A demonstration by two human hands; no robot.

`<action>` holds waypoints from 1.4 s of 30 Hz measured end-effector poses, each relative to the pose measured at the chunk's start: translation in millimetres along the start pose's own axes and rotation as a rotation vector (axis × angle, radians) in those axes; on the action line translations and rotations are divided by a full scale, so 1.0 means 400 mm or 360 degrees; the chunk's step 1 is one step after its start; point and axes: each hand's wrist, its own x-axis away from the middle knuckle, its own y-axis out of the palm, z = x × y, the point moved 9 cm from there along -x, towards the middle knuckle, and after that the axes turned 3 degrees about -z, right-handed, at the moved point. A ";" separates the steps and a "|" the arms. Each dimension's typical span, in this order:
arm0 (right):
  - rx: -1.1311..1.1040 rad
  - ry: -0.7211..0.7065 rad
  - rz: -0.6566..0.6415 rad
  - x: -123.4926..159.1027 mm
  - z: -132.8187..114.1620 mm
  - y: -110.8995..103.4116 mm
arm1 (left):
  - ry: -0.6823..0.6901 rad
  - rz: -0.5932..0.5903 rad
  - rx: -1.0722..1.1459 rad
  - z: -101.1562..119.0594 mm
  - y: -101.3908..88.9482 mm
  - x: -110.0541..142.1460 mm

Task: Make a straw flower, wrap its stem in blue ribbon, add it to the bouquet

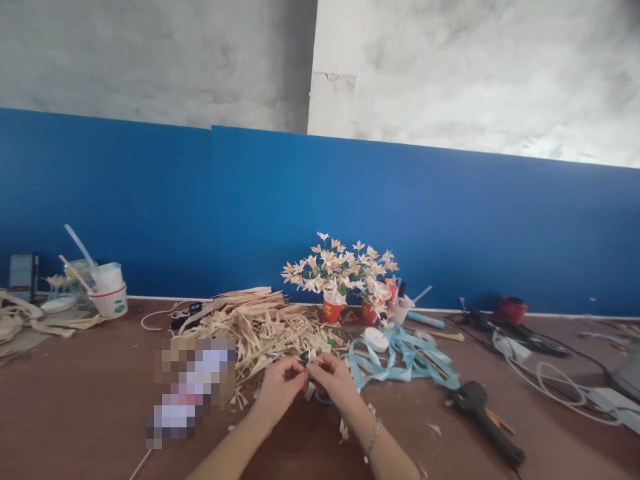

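My left hand (281, 388) and right hand (334, 381) pinch a small piece (311, 390), details unclear, at the near edge of the dried strips (270, 330). Judged step: fine fingertip work; next move calls for steady, light pressure.

Bare left hand (281, 387) and right hand (336, 381) meeting above a brown wood-toned desk (80, 387).

They pinch a small item (307, 375) too blurred to name, before a heap of beige husk strips (280, 327); cream star-shaped flowers (325, 268) stand behind in red-and-white cups (332, 311), pale-blue ribbon (400, 341) and a black glue gun (489, 421) to the right.
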 end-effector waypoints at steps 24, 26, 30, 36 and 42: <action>0.0453 -0.0394 0.0596 0.065 -0.111 -0.026 | 0.0024 0.0155 0.0020 0.001 -0.006 0.008; 0.0443 -0.0385 0.0603 0.065 -0.108 -0.026 | 0.0042 0.0149 -0.0023 0.004 -0.006 0.008; 0.0445 -0.0391 0.0641 0.071 -0.108 -0.026 | 0.0084 0.0144 -0.0062 0.011 -0.004 0.008; 0.0452 -0.0423 0.0724 0.079 -0.111 -0.025 | 0.0096 0.0117 -0.0038 0.013 0.005 0.009; 0.0516 -0.0403 0.0609 0.067 -0.110 -0.017 | 0.0043 0.0129 0.0118 0.008 -0.008 0.007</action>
